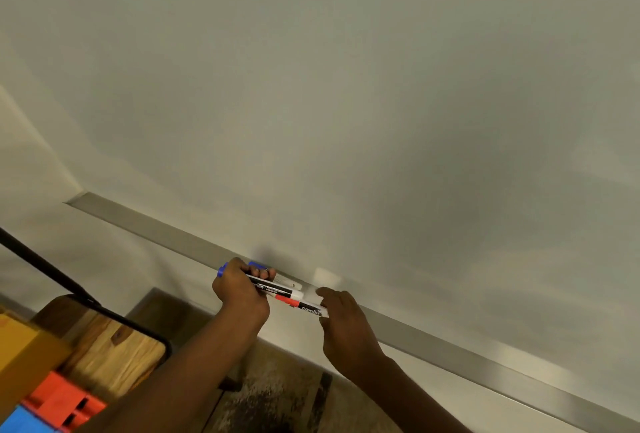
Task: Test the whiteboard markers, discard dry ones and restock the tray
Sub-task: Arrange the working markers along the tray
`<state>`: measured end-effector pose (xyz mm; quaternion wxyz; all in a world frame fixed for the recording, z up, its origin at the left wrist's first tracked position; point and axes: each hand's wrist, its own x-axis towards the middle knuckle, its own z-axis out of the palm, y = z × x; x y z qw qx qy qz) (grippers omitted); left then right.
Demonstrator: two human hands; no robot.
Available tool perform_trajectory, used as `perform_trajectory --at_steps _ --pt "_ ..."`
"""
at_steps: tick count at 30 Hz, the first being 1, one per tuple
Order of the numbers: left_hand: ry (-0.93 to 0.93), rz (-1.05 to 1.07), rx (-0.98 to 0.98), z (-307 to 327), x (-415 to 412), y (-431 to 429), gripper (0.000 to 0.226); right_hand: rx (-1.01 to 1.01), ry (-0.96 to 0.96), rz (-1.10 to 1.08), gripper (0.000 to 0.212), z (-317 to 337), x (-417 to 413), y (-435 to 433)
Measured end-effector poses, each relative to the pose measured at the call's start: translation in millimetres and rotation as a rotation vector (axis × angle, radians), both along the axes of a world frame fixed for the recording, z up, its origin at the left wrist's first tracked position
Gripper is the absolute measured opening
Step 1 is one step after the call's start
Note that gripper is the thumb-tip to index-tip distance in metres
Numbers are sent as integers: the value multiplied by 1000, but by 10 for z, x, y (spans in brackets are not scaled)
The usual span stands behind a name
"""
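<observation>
A large blank whiteboard (346, 103) fills the view, with its metal tray (145, 226) running along the bottom edge. My left hand (239, 288) grips a bundle of markers at the tray: a blue marker (255, 264) and a black-and-white marker (277, 290). A red marker (294, 302) lies lengthwise by the tray, and my right hand (341, 314) pinches its right end. How many markers the left hand holds is hidden by its fingers.
A wooden chair seat with a black frame (114, 342) stands at the lower left. A yellow box (20, 353), a red box (59, 398) and a blue object (20, 420) lie beside it. Patterned floor shows below.
</observation>
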<state>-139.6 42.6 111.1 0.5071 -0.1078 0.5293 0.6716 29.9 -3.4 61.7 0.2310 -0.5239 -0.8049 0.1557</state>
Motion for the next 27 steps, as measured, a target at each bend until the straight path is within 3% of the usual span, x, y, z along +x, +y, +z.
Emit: perform_trajectory --at_steps 4,8,15,27 --pt "24 19 -27 -87 -198 -1 15 -92 -15 -111 30 -250 186 71" --pt "33 12 -62 -208 -354 -5 15 -187 -45 -207 27 -524 289 179" --pt "69 12 -85 -301 -406 -19 17 -236 -167 -208 24 -870 284 369" --pt "111 -11 -66 -301 -317 68 11 -363 -109 -131 18 -1034 197 572"
